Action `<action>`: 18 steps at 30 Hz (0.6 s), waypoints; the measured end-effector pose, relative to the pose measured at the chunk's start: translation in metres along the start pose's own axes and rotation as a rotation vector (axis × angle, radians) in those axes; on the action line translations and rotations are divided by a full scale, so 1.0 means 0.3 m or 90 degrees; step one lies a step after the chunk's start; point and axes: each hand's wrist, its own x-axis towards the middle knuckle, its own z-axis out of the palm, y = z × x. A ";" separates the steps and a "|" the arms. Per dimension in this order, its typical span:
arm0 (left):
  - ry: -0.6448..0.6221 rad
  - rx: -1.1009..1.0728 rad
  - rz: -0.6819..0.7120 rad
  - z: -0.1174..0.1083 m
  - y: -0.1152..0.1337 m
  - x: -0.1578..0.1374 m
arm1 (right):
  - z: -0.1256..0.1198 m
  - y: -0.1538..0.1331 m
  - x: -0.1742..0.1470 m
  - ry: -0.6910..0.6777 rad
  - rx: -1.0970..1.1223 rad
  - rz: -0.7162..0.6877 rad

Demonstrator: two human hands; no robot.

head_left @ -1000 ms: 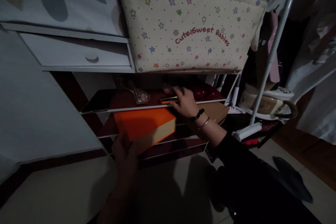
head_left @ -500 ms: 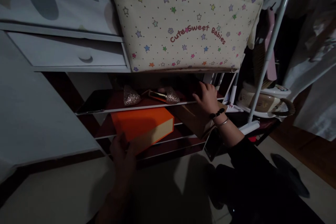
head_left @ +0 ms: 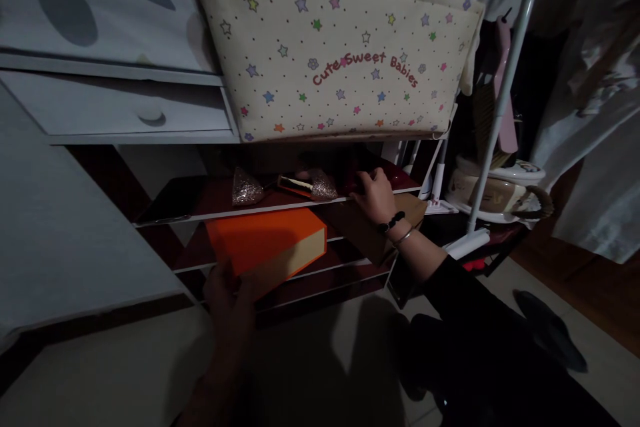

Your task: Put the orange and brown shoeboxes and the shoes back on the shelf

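Observation:
My left hand (head_left: 230, 300) grips the near left end of an orange box (head_left: 265, 240) with a pale side, which juts at a slant from the shelf below the top one. On the top shelf (head_left: 215, 203), my right hand (head_left: 375, 197) is bent with its fingers curled over the front part. Its fingertips are partly hidden, and what they hold cannot be made out. Behind it lies something dark red and shiny (head_left: 397, 177). To its left sits a glittery bow (head_left: 247, 188) with a small orange-edged piece (head_left: 295, 185) beside it. A brown cardboard box (head_left: 407, 213) lies under my right wrist.
A cream fabric basket (head_left: 330, 40) with stars overhangs the shelves. Left of it is a white drawer (head_left: 120, 110). A dark flat object (head_left: 173, 200) lies at the shelf's left end. At right stand a pale pole (head_left: 493, 140), a pink-handled brush (head_left: 507, 93) and stacked dishes (head_left: 480, 187).
My right hand has shifted left and slightly toward me along the top shelf, its fingers more curled. My left hand stays at the orange box. The view has turned slightly.

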 end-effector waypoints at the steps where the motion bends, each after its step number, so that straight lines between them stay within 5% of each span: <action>1: 0.001 -0.004 -0.002 0.000 -0.005 0.001 | 0.009 -0.012 0.004 0.005 0.007 0.000; 4: 0.000 -0.019 -0.011 0.003 -0.017 0.006 | 0.035 -0.037 0.024 0.004 0.079 -0.010; 10: -0.001 -0.024 0.017 0.004 -0.016 0.006 | 0.007 0.030 0.028 -0.046 0.255 -0.185; 15: 0.016 0.003 0.002 -0.002 -0.005 -0.001 | -0.049 0.226 0.028 0.161 0.089 0.080; 18: 0.008 -0.011 -0.001 0.001 -0.007 0.006 | -0.028 0.320 0.043 0.091 0.057 0.156</action>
